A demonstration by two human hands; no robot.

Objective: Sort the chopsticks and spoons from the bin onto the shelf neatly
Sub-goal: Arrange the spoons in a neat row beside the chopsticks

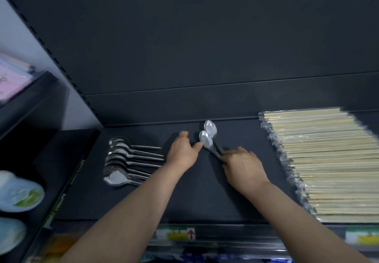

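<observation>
On the dark shelf (205, 197) my right hand (244, 166) grips the handles of two metal spoons (209, 137), whose bowls point away toward the back wall. My left hand (182, 149) is beside them, its thumb tip touching the nearer spoon's bowl, fingers relaxed. A row of several spoons (125, 160) lies overlapped at the left of the shelf, handles pointing right. A wide stack of plastic-wrapped wooden chopsticks (324, 164) fills the shelf's right side. The bin is out of view.
The black back panel (205, 57) rises behind the shelf. A slotted upright (61, 67) borders it on the left. Pale blue bowls (18, 193) sit on a neighbouring shelf at lower left. Price labels (178, 234) run along the front edge.
</observation>
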